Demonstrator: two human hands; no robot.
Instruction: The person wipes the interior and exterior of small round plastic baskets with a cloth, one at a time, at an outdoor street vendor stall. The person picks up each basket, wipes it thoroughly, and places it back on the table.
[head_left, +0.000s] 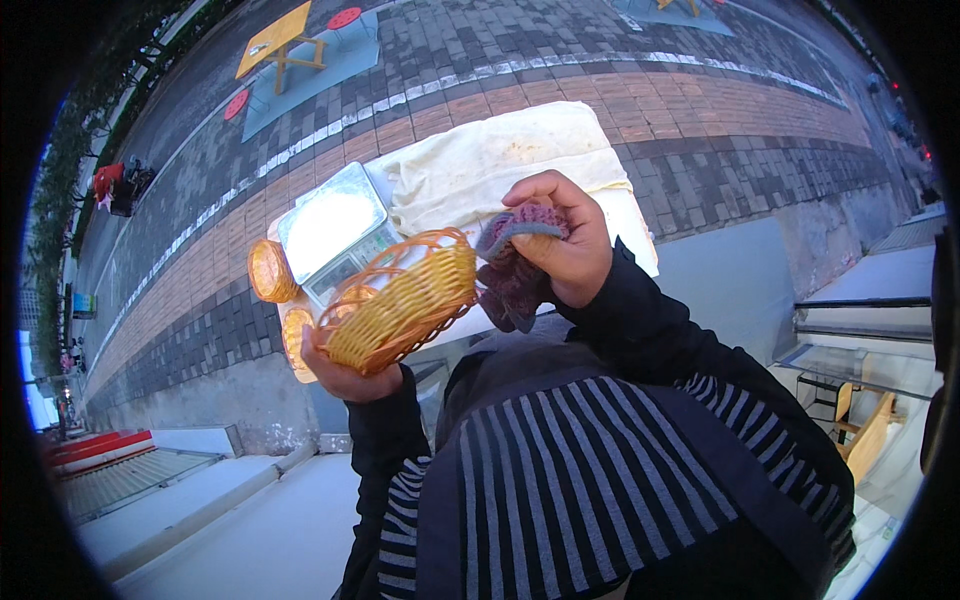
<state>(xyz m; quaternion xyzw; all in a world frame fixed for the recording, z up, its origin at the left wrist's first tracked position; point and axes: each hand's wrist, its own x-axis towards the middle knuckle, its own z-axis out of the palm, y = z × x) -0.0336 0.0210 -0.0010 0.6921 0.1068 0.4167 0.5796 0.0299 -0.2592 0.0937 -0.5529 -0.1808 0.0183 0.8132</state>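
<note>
My left hand (352, 371) grips one end of an oval wicker basket (401, 304) with yellow weave and an orange openwork rim. The basket is tilted on its side above the near edge of a small white table (626, 221). In my right hand (574, 240) is a bunched purple cloth (514, 277) with a grey edge, close to the basket's other end. Whether the cloth touches the basket I cannot tell. Beyond the basket stands a digital weighing scale (334, 225) with a shiny metal pan, its display partly hidden.
A cream cloth (502, 157) covers the table's far side. More wicker baskets (272, 271) stand at the left, one lower basket (298, 341) near my left hand. Past the brick pavement (487, 105) are a folding wooden table (277, 37) and red stools (343, 18).
</note>
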